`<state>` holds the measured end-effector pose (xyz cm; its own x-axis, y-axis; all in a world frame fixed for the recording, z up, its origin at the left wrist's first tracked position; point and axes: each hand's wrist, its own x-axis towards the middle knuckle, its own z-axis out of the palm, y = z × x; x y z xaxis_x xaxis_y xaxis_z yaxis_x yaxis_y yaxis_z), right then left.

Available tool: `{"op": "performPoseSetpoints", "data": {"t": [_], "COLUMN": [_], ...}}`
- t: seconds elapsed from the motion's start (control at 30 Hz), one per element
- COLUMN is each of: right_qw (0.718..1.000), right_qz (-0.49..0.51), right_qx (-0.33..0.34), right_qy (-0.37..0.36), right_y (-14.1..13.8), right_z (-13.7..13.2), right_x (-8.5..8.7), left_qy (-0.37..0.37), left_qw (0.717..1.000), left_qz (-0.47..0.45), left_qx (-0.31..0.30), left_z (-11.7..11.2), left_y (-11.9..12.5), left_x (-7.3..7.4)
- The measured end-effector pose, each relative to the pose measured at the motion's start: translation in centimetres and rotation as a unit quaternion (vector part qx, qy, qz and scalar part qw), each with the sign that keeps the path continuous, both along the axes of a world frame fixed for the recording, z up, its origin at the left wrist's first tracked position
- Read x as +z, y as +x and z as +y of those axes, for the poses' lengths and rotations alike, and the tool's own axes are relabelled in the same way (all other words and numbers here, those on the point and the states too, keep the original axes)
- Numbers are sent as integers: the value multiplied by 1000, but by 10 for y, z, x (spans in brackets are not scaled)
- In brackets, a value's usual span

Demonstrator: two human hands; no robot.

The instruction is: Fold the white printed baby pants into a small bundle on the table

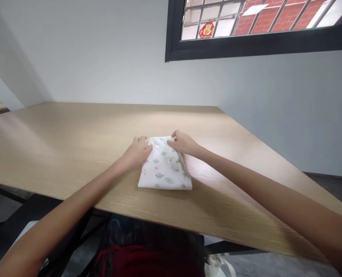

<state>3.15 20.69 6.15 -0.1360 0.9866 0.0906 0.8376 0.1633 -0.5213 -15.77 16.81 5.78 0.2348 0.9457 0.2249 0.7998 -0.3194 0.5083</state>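
White folded cloth (163, 165), printed with leaf shapes in green and dark outline plus a small pink spot, is what we see between two hands. It lies on the wood-look table (72, 130), nearer the front edge than the back one, its wider side toward the front edge. Left hand (138, 151): at the cloth's left side, near its back left corner, fingers bent, thumb over the cloth's edge; we can't tell if it grips. Right hand (184, 143): at the back right corner, thumb on the cloth, index just beyond, narrow gap; we can't tell if fabric is pinched. Both forearms reach in over the table's front edge.

Around it, we note a pale wall (101, 57) along the table's back edge and a dark-framed window (246, 45) above the back right corner, with bars, red brick and a red-and-gold decoration (206, 29) visible through it. Below the front edge we see red clothing (145, 259).
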Motion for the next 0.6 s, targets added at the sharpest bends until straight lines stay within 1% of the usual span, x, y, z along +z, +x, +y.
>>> {"op": "performPoseSetpoints", "data": {"t": [0.03, 0.07, 0.1, 0.17, 0.2, 0.27, 0.3, 0.33, 0.37, 0.43, 0.5, 0.57, 0.6], "right_qw": [999, 994, 984, 944, 919, 874, 859, 851, 851, 866, 886, 902, 906], "right_qz": [-31, -61, -90, -150, -183, -245, -271, -295, -313, -341, -357, -353, -344], "right_qx": [2, 12, 30, 89, 129, 206, 226, 232, 225, 186, 141, 104, 97], "right_qy": [33, 86, 152, 279, 323, 366, 371, 368, 357, 315, 260, 226, 227], "right_y": [1, 2, 1, -6, -11, -23, -29, -34, -38, -43, -45, -43, -42], "right_z": [-1, -5, -13, -29, -35, -36, -30, -20, -7, 23, 50, 64, 66], "right_x": [-7, -12, -17, -22, -24, -27, -29, -30, -30, -29, -24, -16, -12], "left_qy": [9, 20, 30, 44, 46, 42, 40, 42, 48, 78, 126, 175, 192], "left_qw": [1000, 999, 997, 991, 988, 982, 980, 978, 975, 967, 957, 947, 943], "left_qz": [19, 37, 54, 83, 95, 114, 124, 138, 156, 196, 223, 226, 222], "left_qx": [-9, -25, -46, -92, -113, -145, -152, -153, -152, -142, -139, -148, -157], "left_z": [-3, -9, -16, -27, -30, -35, -39, -44, -51, -73, -98, -119, -126], "left_y": [0, 0, 0, 2, 4, 9, 12, 15, 17, 19, 17, 11, 8], "left_x": [-7, -12, -16, -19, -20, -21, -23, -25, -28, -36, -42, -45, -44]}}
